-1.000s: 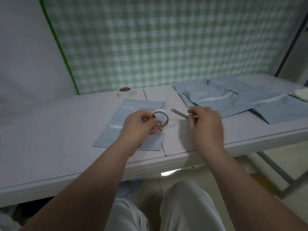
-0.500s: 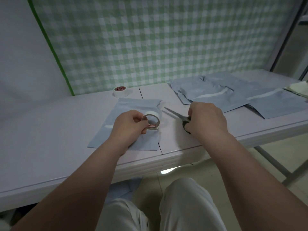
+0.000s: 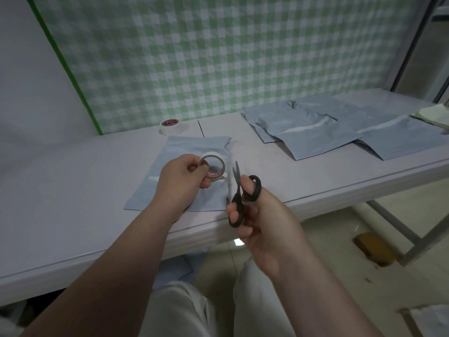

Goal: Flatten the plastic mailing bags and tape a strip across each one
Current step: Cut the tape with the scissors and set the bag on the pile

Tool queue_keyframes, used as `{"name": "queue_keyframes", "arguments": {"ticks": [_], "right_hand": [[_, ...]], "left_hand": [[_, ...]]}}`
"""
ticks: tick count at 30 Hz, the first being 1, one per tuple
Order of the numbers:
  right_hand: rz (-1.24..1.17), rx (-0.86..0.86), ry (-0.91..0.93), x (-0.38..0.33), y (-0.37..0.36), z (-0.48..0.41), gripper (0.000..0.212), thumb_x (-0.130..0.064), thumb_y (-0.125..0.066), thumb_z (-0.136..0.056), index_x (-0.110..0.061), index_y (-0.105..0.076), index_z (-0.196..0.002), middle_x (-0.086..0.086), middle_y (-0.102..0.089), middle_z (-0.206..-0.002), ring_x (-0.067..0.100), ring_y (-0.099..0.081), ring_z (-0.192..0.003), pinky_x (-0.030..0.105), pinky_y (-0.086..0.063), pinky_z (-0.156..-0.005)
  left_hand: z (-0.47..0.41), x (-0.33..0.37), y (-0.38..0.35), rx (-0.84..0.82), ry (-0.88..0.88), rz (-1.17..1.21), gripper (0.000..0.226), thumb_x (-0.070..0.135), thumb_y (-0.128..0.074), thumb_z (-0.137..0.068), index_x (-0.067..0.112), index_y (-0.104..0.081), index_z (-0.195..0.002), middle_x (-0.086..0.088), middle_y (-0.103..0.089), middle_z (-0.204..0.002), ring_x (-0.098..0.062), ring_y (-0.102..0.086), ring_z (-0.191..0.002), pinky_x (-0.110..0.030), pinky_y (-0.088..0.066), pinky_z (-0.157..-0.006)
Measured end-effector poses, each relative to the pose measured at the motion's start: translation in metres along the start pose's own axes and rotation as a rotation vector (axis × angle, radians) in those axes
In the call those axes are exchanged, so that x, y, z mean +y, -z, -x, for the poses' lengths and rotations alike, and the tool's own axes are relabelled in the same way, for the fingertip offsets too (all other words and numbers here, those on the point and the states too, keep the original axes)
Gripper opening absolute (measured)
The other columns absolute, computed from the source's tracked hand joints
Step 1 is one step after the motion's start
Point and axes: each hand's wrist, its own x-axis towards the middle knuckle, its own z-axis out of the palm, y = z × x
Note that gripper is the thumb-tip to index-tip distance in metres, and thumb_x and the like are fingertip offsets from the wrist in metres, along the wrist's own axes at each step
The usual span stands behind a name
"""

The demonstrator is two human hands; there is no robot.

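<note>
Bag (image 3: 170, 154) under left hand (image 3: 181, 177) gripping tape (image 3: 215, 176); right hand (image 3: 264, 224) grips scissors (image 3: 237, 190); spare roll (image 3: 170, 126) behind.

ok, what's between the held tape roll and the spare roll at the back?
Head view: only the far part of the flat mailing bag, which lies below the held tape roll; the spare roll sits just past its far edge.

— Left hand (image 3: 179, 176)?
— Entry one: forearm bare, reaching in from the lower left; wrist straight; thumb and fingers curled round a tape roll (image 3: 217, 176), held upright.
— Right hand (image 3: 262, 222)?
— Entry two: forearm bare, from the lower right; hand nearer the body; thumb through one loop of the scissors (image 3: 238, 193), fingers curled at the other; blades pointing away.
</note>
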Motion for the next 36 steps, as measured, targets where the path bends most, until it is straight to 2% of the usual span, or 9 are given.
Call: {"name": "queue_keyframes", "arguments": {"ticks": [4, 8, 12, 22, 29, 36], "right_hand": [[-0.227, 0.009, -0.091, 0.009, -0.01, 0.011, 0.024, -0.032, -0.062, -0.087, -0.013, -0.052, -0.076, 0.008, -0.054, -0.056, 0.01, -0.047, -0.04, 0.014, -0.029, -0.031], [-0.276, 0.017, -0.092, 0.013, -0.014, 0.018, 0.023, -0.032, -0.061, -0.088, -0.013, -0.055, -0.075, 0.008, -0.054, -0.054, 0.01, -0.047, -0.04, 0.014, -0.03, -0.03], [-0.263, 0.011, -0.091, 0.017, -0.015, 0.019, 0.022, -0.032, -0.059, -0.089, -0.012, -0.056, -0.08, 0.006, -0.054, -0.052, 0.009, -0.047, -0.04, 0.014, -0.03, -0.031], [-0.234, -0.008, -0.035, 0.023, -0.017, 0.011, 0.019, -0.03, -0.058, -0.091, -0.011, -0.059, -0.087, 0.005, -0.056, -0.054, 0.009, -0.048, -0.043, 0.015, -0.033, -0.034], [-0.207, -0.04, 0.035, 0.031, -0.016, 0.003, 0.022, -0.03, -0.057, -0.091, -0.008, -0.058, -0.097, 0.004, -0.054, -0.055, 0.008, -0.047, -0.043, 0.016, -0.032, -0.036], [-0.086, -0.036, 0.106, 0.034, -0.013, 0.003, 0.02, -0.029, -0.059, -0.089, -0.01, -0.053, -0.085, 0.003, -0.055, -0.055, 0.011, -0.04, -0.049, 0.018, -0.025, -0.038]], "left_hand": [[0.0, 0.001, 0.0, 0.007, -0.002, -0.023, 0.013, 0.011, -0.057, -0.091, 0.015, -0.065, -0.082, -0.004, -0.07, -0.077, -0.011, -0.066, -0.061, -0.029, -0.054, -0.074], [0.0, 0.0, 0.0, 0.004, -0.013, -0.035, 0.012, 0.012, -0.057, -0.091, 0.015, -0.065, -0.082, -0.003, -0.07, -0.076, -0.01, -0.067, -0.061, -0.031, -0.055, -0.077], [-0.002, -0.001, 0.0, 0.002, -0.016, -0.035, 0.013, 0.013, -0.057, -0.091, 0.016, -0.065, -0.081, -0.002, -0.07, -0.074, -0.011, -0.067, -0.061, -0.036, -0.056, -0.079], [-0.001, -0.002, -0.001, 0.004, -0.016, -0.025, 0.011, 0.013, -0.057, -0.091, 0.011, -0.066, -0.085, -0.004, -0.07, -0.074, -0.01, -0.066, -0.06, -0.037, -0.055, -0.08], [-0.002, -0.003, -0.001, 0.004, -0.01, 0.015, 0.015, 0.01, -0.057, -0.091, 0.012, -0.066, -0.078, -0.003, -0.068, -0.071, -0.007, -0.064, -0.057, -0.027, -0.053, -0.07], [-0.002, -0.003, 0.0, 0.004, 0.004, 0.065, 0.015, 0.009, -0.056, -0.092, 0.009, -0.066, -0.081, -0.002, -0.068, -0.073, -0.004, -0.063, -0.057, -0.018, -0.052, -0.063]]}}
